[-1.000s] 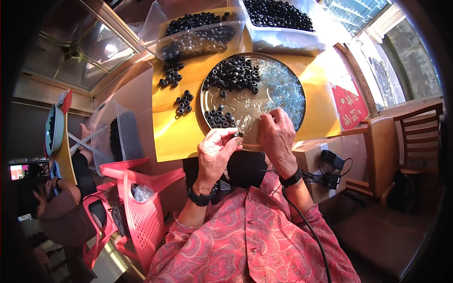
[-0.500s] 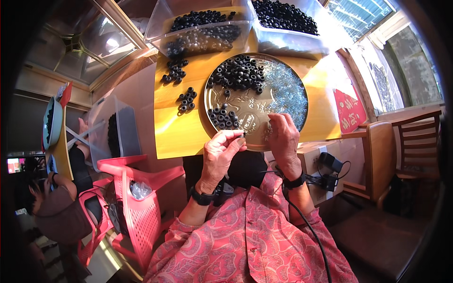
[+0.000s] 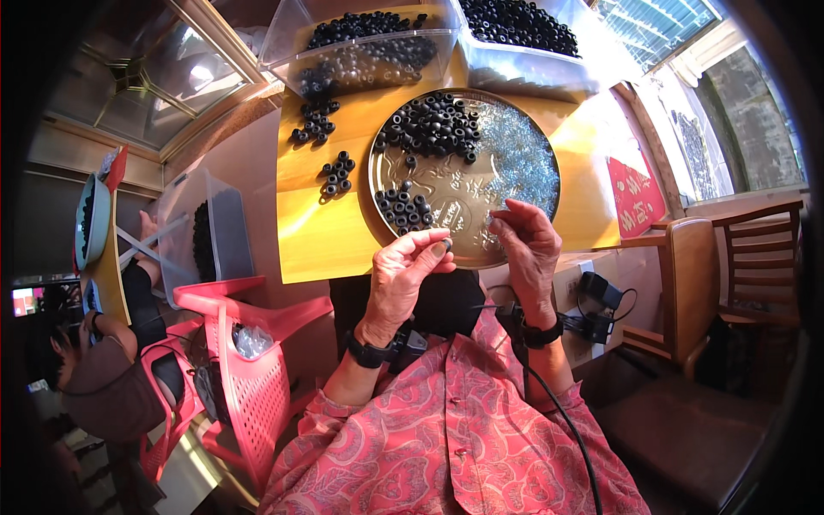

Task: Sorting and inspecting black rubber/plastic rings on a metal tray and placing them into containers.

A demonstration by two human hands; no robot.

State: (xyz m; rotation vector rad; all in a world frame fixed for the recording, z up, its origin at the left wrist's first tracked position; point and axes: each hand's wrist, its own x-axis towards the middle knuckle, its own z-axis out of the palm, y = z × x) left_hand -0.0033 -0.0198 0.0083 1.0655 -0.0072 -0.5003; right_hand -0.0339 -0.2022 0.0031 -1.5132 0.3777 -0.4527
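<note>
My left hand pinches a small black ring-shaped piece between thumb and forefinger, over the near edge of a round metal tray. To its right, my right hand hovers above the tray with thumb and forefinger pressed together; whatever is between them is too small to make out. A pile of black ring-shaped pieces lies at the tray's far left. Closer to my left hand is a smaller group of these pieces. Tiny clear bluish pieces cover the tray's right side.
The tray rests on a yellow wooden table. Two clear bins of black pieces stand at the far edge. Loose black pieces lie left of the tray. A pink plastic chair and a seated person are at left.
My right hand has shifted slightly right, its thumb and forefinger now more plainly pinched. My left hand has stayed nearly in place, and the black piece in its fingers shows more clearly.
</note>
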